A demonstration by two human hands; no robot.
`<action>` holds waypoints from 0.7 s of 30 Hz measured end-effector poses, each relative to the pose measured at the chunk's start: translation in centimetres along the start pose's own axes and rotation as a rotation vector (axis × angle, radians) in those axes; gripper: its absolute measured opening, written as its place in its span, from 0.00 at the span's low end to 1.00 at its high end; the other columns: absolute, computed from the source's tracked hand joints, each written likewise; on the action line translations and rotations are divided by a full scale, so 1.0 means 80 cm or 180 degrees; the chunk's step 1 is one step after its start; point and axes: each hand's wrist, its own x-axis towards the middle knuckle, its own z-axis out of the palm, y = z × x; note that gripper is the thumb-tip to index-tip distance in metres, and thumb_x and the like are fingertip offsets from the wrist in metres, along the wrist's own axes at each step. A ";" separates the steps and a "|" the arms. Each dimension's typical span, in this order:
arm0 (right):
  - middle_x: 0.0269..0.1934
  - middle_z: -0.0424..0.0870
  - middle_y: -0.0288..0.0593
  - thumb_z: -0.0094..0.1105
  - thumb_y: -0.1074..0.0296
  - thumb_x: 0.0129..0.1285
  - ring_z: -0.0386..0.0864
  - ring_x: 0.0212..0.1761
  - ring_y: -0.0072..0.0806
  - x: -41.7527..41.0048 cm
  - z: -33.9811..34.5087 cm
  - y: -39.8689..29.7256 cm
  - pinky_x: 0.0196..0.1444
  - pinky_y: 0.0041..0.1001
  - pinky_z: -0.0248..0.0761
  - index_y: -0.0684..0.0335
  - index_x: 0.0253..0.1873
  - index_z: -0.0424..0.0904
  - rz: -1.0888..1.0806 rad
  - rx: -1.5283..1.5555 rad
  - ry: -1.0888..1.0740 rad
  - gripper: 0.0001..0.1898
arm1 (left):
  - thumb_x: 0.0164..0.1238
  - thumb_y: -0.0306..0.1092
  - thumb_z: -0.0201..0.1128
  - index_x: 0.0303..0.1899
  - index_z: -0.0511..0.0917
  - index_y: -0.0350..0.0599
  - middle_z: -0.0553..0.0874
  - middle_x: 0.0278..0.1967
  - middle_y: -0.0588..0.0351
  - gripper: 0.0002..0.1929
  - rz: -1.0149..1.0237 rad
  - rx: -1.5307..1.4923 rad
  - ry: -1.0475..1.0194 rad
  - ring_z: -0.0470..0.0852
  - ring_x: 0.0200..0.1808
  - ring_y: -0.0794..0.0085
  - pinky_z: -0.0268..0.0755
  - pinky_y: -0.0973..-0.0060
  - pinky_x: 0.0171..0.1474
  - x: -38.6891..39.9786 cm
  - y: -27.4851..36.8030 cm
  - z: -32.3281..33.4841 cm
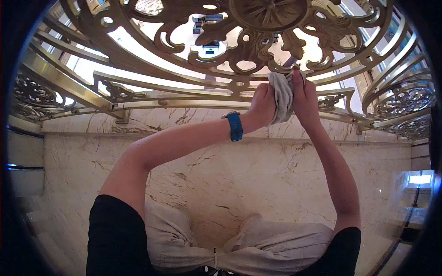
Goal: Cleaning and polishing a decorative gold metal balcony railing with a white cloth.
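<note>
A crumpled light-grey cloth (284, 98) hangs between my two hands in front of an ornate brass-coloured metal railing (238, 57). My left hand (264, 105) is closed around the cloth's left side, its fingers mostly hidden. On the right, my right hand (305, 98) pinches the cloth, thumb pointing up, close to the lower rim of the railing's large round scrollwork panel. Cloth and fingertips overlap the curved metal there; whether they press on it cannot be made out. Above them sits a carved round medallion (269, 12). A blue-strapped watch (235, 127) is on my left wrist.
The railing's bottom rail (186, 104) runs across over a veined marble ledge (152, 120). Marble floor (221, 162) lies between the ledge and my bent knees. Through the railing's gaps a bright space far below shows furniture. Smaller scrollwork panels (405, 98) flank the sides.
</note>
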 end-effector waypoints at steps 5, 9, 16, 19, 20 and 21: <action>0.21 0.73 0.50 0.45 0.53 0.81 0.66 0.25 0.30 -0.005 0.008 0.017 0.31 0.37 0.64 0.74 0.36 0.74 -0.0121 -0.0119 0.0214 0.26 | 0.87 0.43 0.38 0.49 0.78 0.37 0.86 0.41 0.57 0.22 -0.0370 -0.1226 -0.0231 0.84 0.39 0.79 0.80 0.75 0.42 -0.005 0.016 0.005; 0.22 0.73 0.47 0.44 0.55 0.82 0.66 0.26 0.28 -0.006 0.005 0.017 0.33 0.35 0.65 0.73 0.37 0.74 -0.0311 -0.0032 0.0008 0.24 | 0.87 0.44 0.39 0.49 0.78 0.37 0.86 0.41 0.56 0.22 -0.0313 -0.1088 -0.0452 0.84 0.39 0.78 0.80 0.75 0.43 0.000 0.011 -0.011; 0.24 0.73 0.35 0.43 0.53 0.82 0.64 0.29 0.20 -0.011 0.006 0.023 0.31 0.30 0.63 0.71 0.37 0.75 -0.0028 0.0430 -0.0046 0.25 | 0.86 0.37 0.38 0.45 0.76 0.34 0.85 0.39 0.53 0.19 -0.0029 0.0223 -0.0148 0.83 0.39 0.75 0.80 0.73 0.44 -0.007 0.009 -0.005; 0.24 0.73 0.33 0.44 0.51 0.82 0.64 0.29 0.19 -0.005 0.013 0.023 0.31 0.29 0.62 0.70 0.35 0.75 0.0226 0.0560 0.0087 0.26 | 0.85 0.37 0.39 0.41 0.76 0.32 0.84 0.35 0.49 0.20 0.0088 0.0342 -0.0113 0.83 0.38 0.72 0.78 0.70 0.41 -0.006 0.006 -0.007; 0.24 0.73 0.33 0.44 0.50 0.82 0.64 0.29 0.19 -0.005 0.019 0.019 0.31 0.29 0.62 0.70 0.35 0.75 0.0299 0.0625 0.0183 0.27 | 0.85 0.37 0.40 0.38 0.77 0.30 0.84 0.32 0.44 0.22 0.0216 0.0223 -0.0101 0.83 0.37 0.69 0.76 0.67 0.40 -0.005 0.004 -0.008; 0.23 0.73 0.33 0.44 0.49 0.81 0.64 0.29 0.18 -0.005 0.022 0.015 0.31 0.28 0.61 0.70 0.34 0.76 0.0370 0.0687 0.0277 0.27 | 0.85 0.37 0.40 0.38 0.77 0.30 0.84 0.32 0.44 0.22 0.0208 0.0224 -0.0099 0.83 0.37 0.69 0.76 0.67 0.40 -0.002 -0.002 -0.011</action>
